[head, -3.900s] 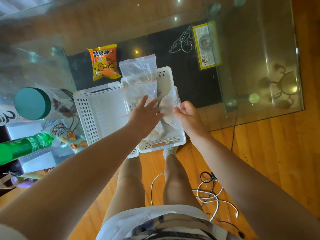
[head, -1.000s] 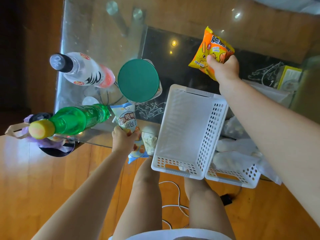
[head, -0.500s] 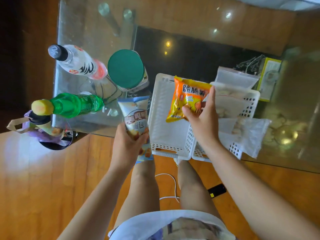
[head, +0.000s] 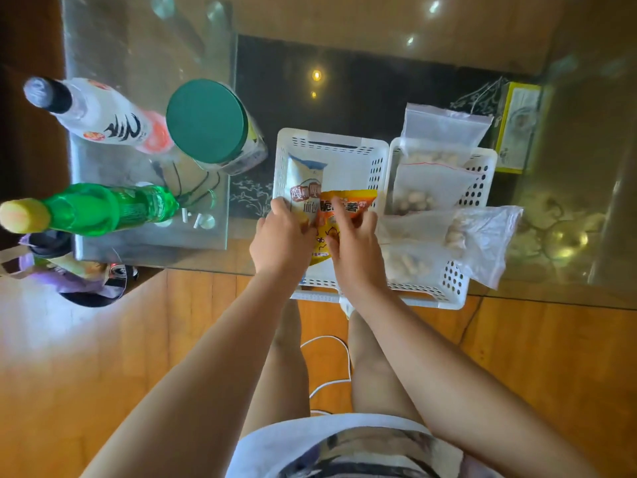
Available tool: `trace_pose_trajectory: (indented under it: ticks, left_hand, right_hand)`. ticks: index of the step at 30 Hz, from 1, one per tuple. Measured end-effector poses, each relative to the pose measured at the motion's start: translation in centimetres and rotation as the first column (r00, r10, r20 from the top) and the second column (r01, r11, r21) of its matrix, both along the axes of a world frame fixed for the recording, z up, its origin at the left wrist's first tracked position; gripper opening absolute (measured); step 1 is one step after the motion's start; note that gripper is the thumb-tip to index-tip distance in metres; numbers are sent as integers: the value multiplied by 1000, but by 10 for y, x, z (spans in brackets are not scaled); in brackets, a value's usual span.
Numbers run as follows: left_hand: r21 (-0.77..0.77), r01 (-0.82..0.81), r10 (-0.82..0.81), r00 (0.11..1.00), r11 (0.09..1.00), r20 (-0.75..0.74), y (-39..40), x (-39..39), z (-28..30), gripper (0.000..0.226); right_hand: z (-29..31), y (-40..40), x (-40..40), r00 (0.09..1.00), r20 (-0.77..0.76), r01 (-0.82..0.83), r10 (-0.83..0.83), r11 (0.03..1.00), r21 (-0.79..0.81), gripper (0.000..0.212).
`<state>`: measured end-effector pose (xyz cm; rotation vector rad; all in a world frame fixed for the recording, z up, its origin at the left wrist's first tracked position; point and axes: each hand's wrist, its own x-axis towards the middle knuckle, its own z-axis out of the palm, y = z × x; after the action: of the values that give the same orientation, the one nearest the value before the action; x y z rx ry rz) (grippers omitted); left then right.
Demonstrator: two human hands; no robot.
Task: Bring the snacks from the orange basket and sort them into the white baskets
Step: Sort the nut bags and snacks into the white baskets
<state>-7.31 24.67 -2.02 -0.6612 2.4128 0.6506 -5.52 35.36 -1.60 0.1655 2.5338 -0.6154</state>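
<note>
Two white baskets stand side by side at the glass table's near edge. In the left white basket (head: 344, 146) lie a blue-and-white bread packet (head: 305, 181) and an orange snack packet (head: 348, 205). My left hand (head: 281, 239) holds the bread packet's near end. My right hand (head: 355, 246) rests on the orange packet, fingers gripping it. The right white basket (head: 482, 167) holds several clear zip bags of pale snacks (head: 431, 188); one bag (head: 489, 236) hangs over its right rim. No orange basket is in view.
A green-lidded jar (head: 206, 120), a white bottle (head: 100, 115) and a green bottle (head: 103, 208) stand on the glass table (head: 138, 46) to the left. A purple bag (head: 62, 274) sits below them. A yellow box (head: 517, 125) lies at the right. White cable (head: 331, 374) runs on the wooden floor.
Both hands have brought their packets down into the left white basket: the orange packet from the table's far side, the bread packet from the left.
</note>
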Motion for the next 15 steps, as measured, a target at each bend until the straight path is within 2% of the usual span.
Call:
trace_pose_trajectory:
  ticks: [3,6,11,15]
  left_hand:
    - [-23,71,-70,997,997,21,7,2,-8,32]
    - [-56,74,-69,994,996,91,12,1,-15,34]
    - [-75,62,-50,988,995,149,16,-2,-26,35]
    - [-16,36,-33,988,999,154,18,-4,-32,60]
  right_hand:
    - [-5,-5,0,998,65,-21,19,999,32,58]
    - [-11,-8,1,994,112,-6,-1,998,56,64]
    - [-31,-6,3,996,93,4,-12,996,87,65]
    - [-44,-3,5,998,60,8,-9,1000,28,64]
